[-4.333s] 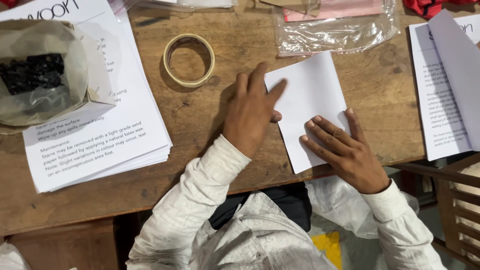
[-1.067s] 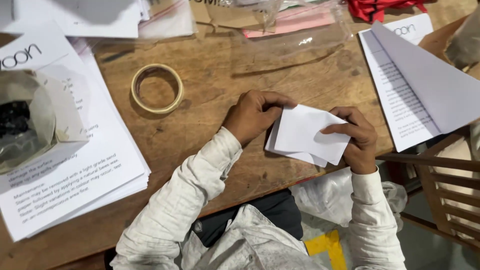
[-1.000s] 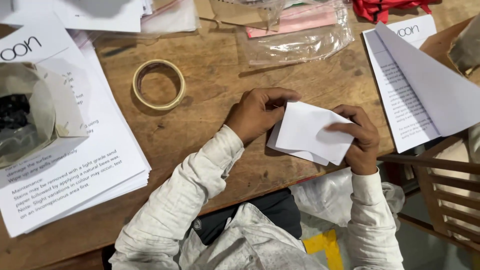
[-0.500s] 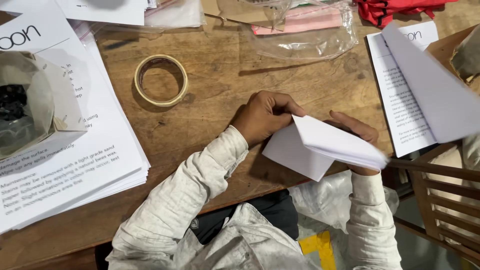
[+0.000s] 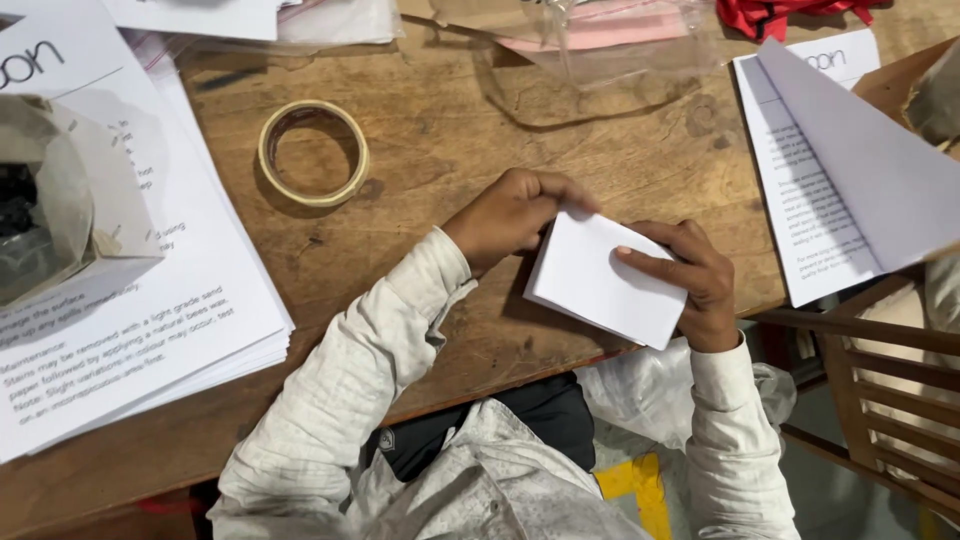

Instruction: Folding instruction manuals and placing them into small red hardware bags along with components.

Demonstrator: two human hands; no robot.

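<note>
**Fig.: Folded white sheet held between both hands at table edge**

Head view, looking down. Folded white paper (image 5: 608,280), several layers thick, sits at the near edge of the wooden table (image 5: 450,200), tilted, its lower right corner past the edge. Left hand (image 5: 512,215) curled at the paper's upper left corner, fingertips closed on it in a pinch; exact contact partly hidden by the knuckles. Right hand (image 5: 695,285) grips the right side: thumb lies flat across the top face, fingers wrapped behind and under the edge. Both sleeves pale, textured cloth.

Surroundings: roll of tape (image 5: 313,153) lies flat, well apart to the upper left. Stack of printed sheets (image 5: 150,330) at far left w/ an open carton (image 5: 70,235) resting on it. Clear plastic bag (image 5: 600,40) near the far edge. Folded leaflet (image 5: 850,170) at right. Wooden chair (image 5: 880,380) beside the table, lower right.
</note>
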